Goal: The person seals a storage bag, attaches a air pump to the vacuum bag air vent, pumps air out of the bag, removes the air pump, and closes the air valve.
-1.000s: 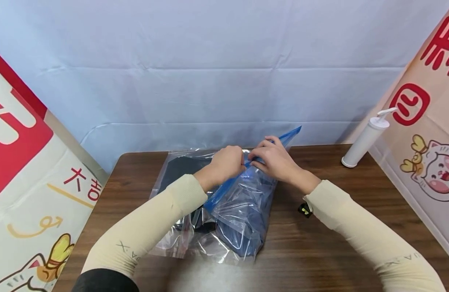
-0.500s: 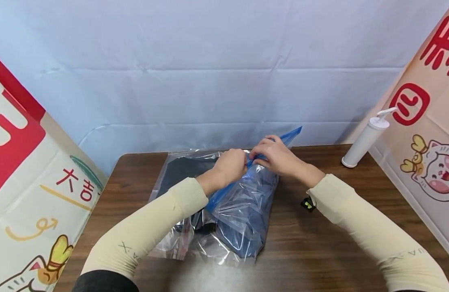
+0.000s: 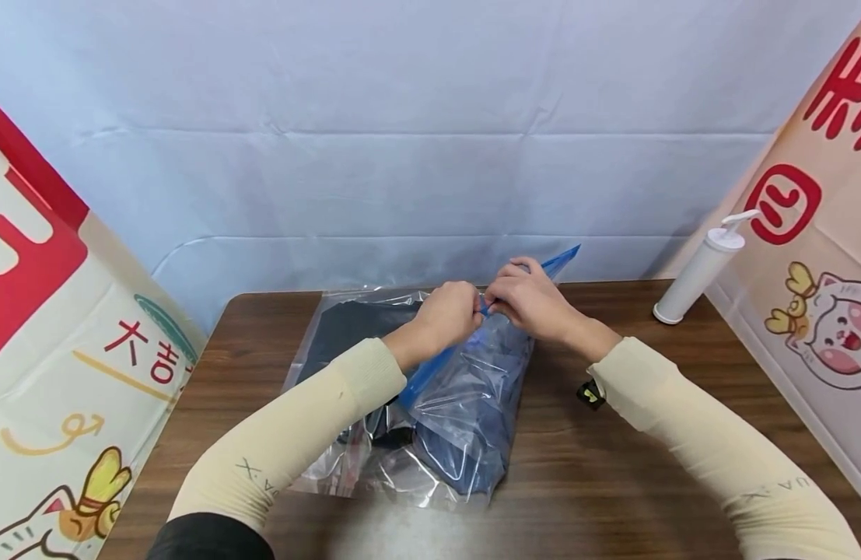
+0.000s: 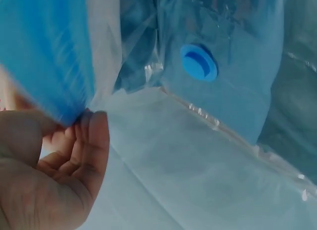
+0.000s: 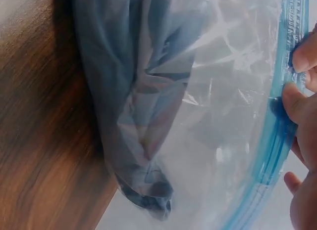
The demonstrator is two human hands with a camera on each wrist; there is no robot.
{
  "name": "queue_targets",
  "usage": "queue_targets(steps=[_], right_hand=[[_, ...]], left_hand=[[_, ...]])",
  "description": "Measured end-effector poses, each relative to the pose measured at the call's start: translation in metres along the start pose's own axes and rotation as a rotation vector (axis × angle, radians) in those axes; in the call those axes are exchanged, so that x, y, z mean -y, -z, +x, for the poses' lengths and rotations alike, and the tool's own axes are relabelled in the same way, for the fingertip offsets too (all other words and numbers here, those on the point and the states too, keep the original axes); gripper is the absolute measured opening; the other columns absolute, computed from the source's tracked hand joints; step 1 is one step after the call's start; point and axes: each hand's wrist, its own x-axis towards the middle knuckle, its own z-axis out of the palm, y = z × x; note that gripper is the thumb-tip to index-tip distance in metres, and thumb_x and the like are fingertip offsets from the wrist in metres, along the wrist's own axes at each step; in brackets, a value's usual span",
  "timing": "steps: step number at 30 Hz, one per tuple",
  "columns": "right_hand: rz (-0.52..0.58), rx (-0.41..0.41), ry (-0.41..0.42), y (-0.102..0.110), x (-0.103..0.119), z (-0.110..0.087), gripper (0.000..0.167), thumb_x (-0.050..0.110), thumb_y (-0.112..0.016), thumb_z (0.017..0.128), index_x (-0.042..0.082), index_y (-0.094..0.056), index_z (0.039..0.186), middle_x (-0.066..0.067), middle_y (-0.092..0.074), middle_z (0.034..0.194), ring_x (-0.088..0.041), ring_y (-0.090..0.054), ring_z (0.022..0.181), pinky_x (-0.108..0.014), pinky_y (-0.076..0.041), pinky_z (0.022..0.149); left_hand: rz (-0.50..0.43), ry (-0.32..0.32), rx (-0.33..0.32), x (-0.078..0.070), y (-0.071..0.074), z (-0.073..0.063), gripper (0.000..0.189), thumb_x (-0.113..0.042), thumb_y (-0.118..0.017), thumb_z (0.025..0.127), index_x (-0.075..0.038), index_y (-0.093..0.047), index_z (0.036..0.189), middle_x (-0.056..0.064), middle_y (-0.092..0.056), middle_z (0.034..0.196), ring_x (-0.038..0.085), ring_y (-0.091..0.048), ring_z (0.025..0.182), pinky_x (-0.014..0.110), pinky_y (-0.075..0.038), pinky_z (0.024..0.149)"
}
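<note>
A clear plastic storage bag [image 3: 465,404] lies on the table with dark blue-grey fabric [image 5: 114,67] inside. Its blue zip strip [image 3: 425,379] slants up to the right, lifted off the bag's body. My left hand [image 3: 449,313] pinches the strip near its middle, thumb against fingers in the left wrist view. Close beside it, my right hand [image 3: 531,299] pinches the same strip, the thumb pressed on its face in the right wrist view. A round blue valve cap [image 4: 199,63] shows on the clear film. Some fingertips are hidden in the head view.
Darker fabric [image 3: 360,327] lies under clear plastic on the bag's left side. A white hand pump [image 3: 699,272] stands at the table's back right. The brown wooden table [image 3: 612,482] ends at a pale cloth backdrop [image 3: 402,155]. Printed banners flank both sides.
Both hands have shifted slightly right along the blue strip, the left a little more, keeping their pinch. The bag has stayed in place on the table.
</note>
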Motion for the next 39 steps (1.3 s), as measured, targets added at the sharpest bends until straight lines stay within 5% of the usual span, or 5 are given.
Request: queue_targets(steps=[10,23,34,39], right_hand=[[0.100,0.037,-0.092,0.010,-0.008,0.001,0.015,0.011,-0.083,0.086,0.014,-0.077,0.099,-0.002,-0.073,0.102,-0.029,-0.060,0.108,-0.061,-0.027,0.112],[0.054,-0.004,-0.046,0.006,-0.013,-0.001,0.012,0.001,-0.079,0.086,0.008,-0.074,0.094,-0.006,-0.072,0.098,-0.030,-0.062,0.104,-0.065,-0.027,0.111],[-0.032,-0.054,-0.024,0.000,-0.007,0.000,0.012,0.002,-0.081,0.084,0.011,-0.076,0.089,-0.003,-0.073,0.092,-0.028,-0.063,0.102,-0.057,-0.034,0.107],[0.005,-0.001,-0.053,0.006,-0.012,0.000,0.014,0.010,-0.083,0.085,0.012,-0.078,0.097,-0.004,-0.073,0.099,-0.031,-0.060,0.108,-0.060,-0.032,0.107]], left_hand=[[-0.021,-0.021,-0.051,0.001,-0.003,0.002,0.043,-0.007,-0.058,0.101,-0.017,-0.042,0.062,-0.004,-0.036,0.054,0.008,-0.039,0.045,0.022,-0.031,0.047],[-0.101,0.065,-0.002,-0.003,-0.001,0.009,0.032,-0.016,-0.064,0.098,-0.016,-0.048,0.071,-0.004,-0.040,0.058,0.009,-0.039,0.048,0.023,-0.033,0.050],[-0.046,0.017,-0.009,0.000,-0.004,0.013,0.047,-0.006,-0.058,0.100,-0.017,-0.034,0.062,-0.004,-0.028,0.054,0.009,-0.030,0.046,0.023,-0.026,0.050],[-0.070,0.015,-0.011,0.003,-0.004,0.013,0.045,-0.007,-0.058,0.101,-0.017,-0.036,0.063,-0.003,-0.029,0.055,0.010,-0.030,0.046,0.024,-0.028,0.052]])
